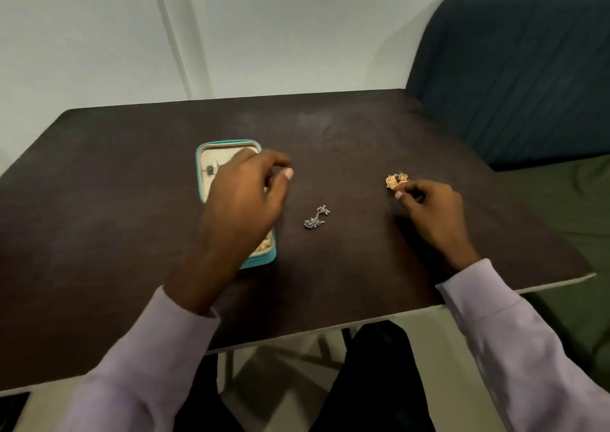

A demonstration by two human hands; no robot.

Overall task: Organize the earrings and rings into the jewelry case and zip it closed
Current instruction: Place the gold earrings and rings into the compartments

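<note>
A teal jewelry case (pixel 202 167) lies open on the dark table (pixel 115 200), left of centre. Its cream inside holds a dark earring (pixel 210 169) near the far end and some gold pieces (pixel 265 243) at the near end. My left hand (pixel 244 197) hovers over the case with loosely curled fingers and holds nothing. A pair of silver earrings (pixel 316 217) lies loose on the table to the right of the case. Farther right, my right hand (pixel 429 207) pinches gold earrings (pixel 396 180) at its fingertips, low over the tabletop.
A dark blue padded seat back (pixel 515 68) stands behind the table's right corner, with a green cushion (pixel 567 207) below it. A pale wall runs behind the table. The table's near edge (pixel 330 327) is light-coloured, and my legs show below it.
</note>
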